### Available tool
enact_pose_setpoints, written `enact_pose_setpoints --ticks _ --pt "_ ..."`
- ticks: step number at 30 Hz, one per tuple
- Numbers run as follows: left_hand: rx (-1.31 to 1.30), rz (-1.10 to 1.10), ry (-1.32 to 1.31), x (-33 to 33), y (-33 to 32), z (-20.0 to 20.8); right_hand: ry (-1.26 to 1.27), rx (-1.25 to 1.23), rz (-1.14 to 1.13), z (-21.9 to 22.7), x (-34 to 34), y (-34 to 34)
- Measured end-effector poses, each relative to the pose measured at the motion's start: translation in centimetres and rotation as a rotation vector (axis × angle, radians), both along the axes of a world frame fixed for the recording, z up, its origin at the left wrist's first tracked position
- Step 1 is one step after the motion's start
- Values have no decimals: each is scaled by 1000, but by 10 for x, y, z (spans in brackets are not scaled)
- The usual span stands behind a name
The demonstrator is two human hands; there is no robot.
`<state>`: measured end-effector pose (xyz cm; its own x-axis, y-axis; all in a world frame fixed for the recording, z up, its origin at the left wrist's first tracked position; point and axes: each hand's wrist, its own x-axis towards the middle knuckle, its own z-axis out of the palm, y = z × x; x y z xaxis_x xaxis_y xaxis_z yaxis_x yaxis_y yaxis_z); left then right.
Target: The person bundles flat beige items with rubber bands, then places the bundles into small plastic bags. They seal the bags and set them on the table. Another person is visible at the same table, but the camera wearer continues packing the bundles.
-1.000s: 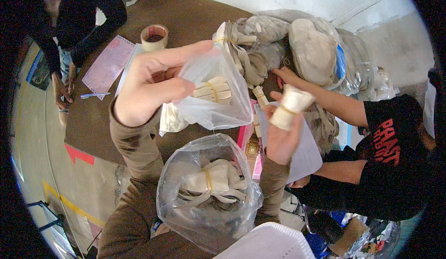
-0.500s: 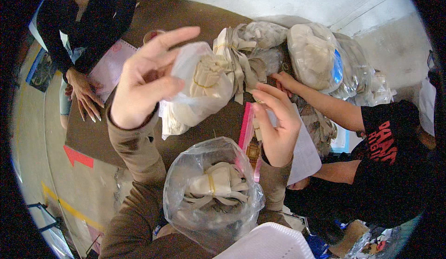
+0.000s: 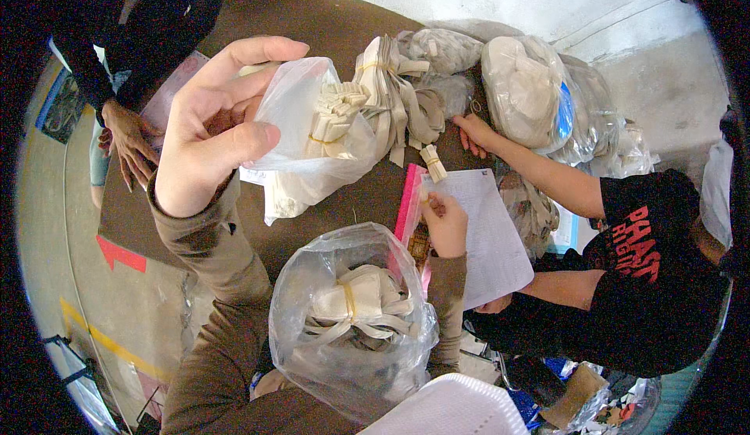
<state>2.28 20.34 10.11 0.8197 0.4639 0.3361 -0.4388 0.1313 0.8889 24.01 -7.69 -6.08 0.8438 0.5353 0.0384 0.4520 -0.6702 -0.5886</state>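
My left hand point(image 3: 207, 134) is raised over the brown table point(image 3: 312, 13) and grips the neck of a clear plastic bag point(image 3: 301, 134). Banded bundles of cream strips point(image 3: 332, 119) lie inside that bag. My right hand point(image 3: 445, 224) is low on the table with its fingers curled. Its fingertips are at the lower end of a small banded bundle point(image 3: 431, 162); whether they grip it is unclear. A bigger clear bag point(image 3: 351, 333) holding more banded strips sits on my lap between my forearms.
A co-worker in a black shirt point(image 3: 648, 271) at the right rests a hand point(image 3: 473, 130) by a loose bundle stack point(image 3: 391, 83). A paper sheet point(image 3: 488, 232) and pink folder point(image 3: 408, 201) lie beside my right hand. Filled bags point(image 3: 531, 83) pile up behind. Another person's hand point(image 3: 129, 142) rests at the left.
My right hand put its bundle into the raised bag, then dropped to the table by the small bundle. My left hand keeps the bag up; the bag now hangs fuller.
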Motion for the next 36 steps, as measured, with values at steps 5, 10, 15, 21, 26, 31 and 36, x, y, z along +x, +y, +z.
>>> enact_pose_setpoints --ticks 5,10,15,21,26,31,36 --pt "33 -29 14 2 1 -1 -95 247 -164 15 30 33" --pt "47 -65 6 6 1 -2 -94 35 16 -7 64 52" --pt "56 -43 -12 4 4 -5 346 579 76 0 56 51" --pt "45 -52 -10 8 2 -5 662 814 200 68 15 65" --pt "-19 -58 -10 7 -2 -3 615 882 257 111 -7 78" --pt "76 -19 114 4 3 -1 505 950 384 147 -23 96" --pt "-34 -65 3 8 1 -1 349 875 573 168 -46 127"
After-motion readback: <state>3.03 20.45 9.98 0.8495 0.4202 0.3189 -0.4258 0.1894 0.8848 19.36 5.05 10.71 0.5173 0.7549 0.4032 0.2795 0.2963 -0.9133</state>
